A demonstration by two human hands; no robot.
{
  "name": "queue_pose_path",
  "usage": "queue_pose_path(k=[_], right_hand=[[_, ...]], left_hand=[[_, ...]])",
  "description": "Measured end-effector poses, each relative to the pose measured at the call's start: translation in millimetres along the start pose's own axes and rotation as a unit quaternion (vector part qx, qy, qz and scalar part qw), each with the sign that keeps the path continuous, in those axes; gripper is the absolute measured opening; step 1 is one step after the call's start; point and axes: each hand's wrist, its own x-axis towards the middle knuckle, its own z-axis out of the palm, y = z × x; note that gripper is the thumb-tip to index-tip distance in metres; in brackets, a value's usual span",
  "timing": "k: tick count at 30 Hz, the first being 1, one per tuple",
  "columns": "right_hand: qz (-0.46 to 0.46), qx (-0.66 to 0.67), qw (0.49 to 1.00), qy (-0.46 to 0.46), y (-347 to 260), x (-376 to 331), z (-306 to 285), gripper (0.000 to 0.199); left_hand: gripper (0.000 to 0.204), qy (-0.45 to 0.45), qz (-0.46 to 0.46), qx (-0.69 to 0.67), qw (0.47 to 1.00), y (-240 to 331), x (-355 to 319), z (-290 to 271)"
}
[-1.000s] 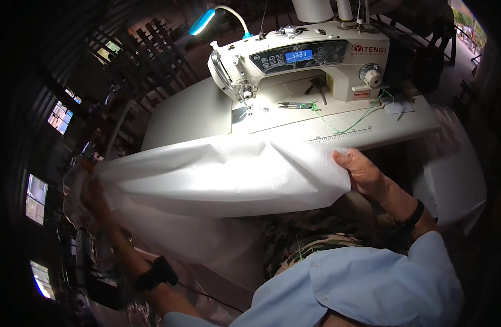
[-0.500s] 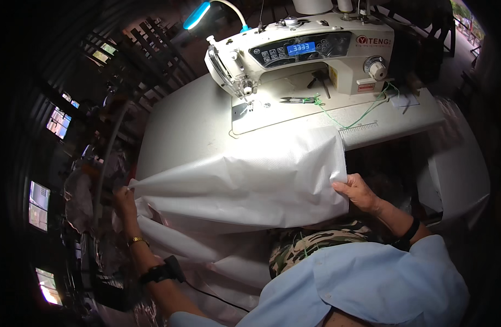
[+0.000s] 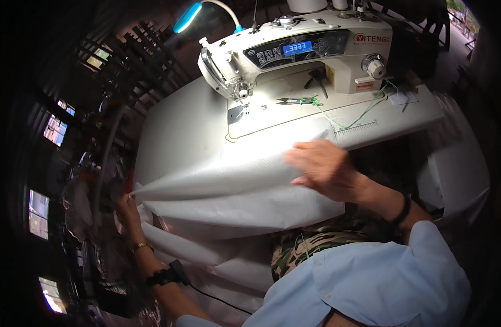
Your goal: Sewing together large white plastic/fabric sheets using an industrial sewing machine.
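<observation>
A large white sheet (image 3: pixel 245 188), smooth and plastic-looking, lies over the front of the sewing table (image 3: pixel 171 128) and hangs down in folds toward my lap. At its far left corner, my left hand (image 3: pixel 129 212) is closed on the edge and draws the material into a taut fold. My right hand (image 3: pixel 324 170) is over the right part of the sheet, fingers stretched and thumb apart, slightly smeared by motion. Whether its palm touches the sheet I cannot tell. Beyond the sheet is a white sewing machine (image 3: pixel 354 65), its needle area lit.
Thread snips (image 3: pixel 295 101) and a tangle of green thread (image 3: pixel 346 126) lie on the machine bed, with a dark tool (image 3: pixel 316 79) behind them. A blue lamp (image 3: pixel 188 17) arches above the machine head. More white material (image 3: pixel 460 163) hangs at the right.
My right hand has let go of the sheet's right edge and moved up and left over it. My left hand keeps its hold, slightly lower in view.
</observation>
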Motion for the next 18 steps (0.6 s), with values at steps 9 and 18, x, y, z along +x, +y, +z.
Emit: queue_pose_path(k=[9,18], right_hand=[[0.043,-0.075,0.978,-0.189,20,24,87,0.088],[0.078,-0.037,0.980,-0.178,3,63,131,0.088]], left_hand=[[0.046,-0.022,0.010,-0.031,0.999,-66,-22,-51],[0.025,0.263,-0.109,0.250,0.925,28,-33,-165]])
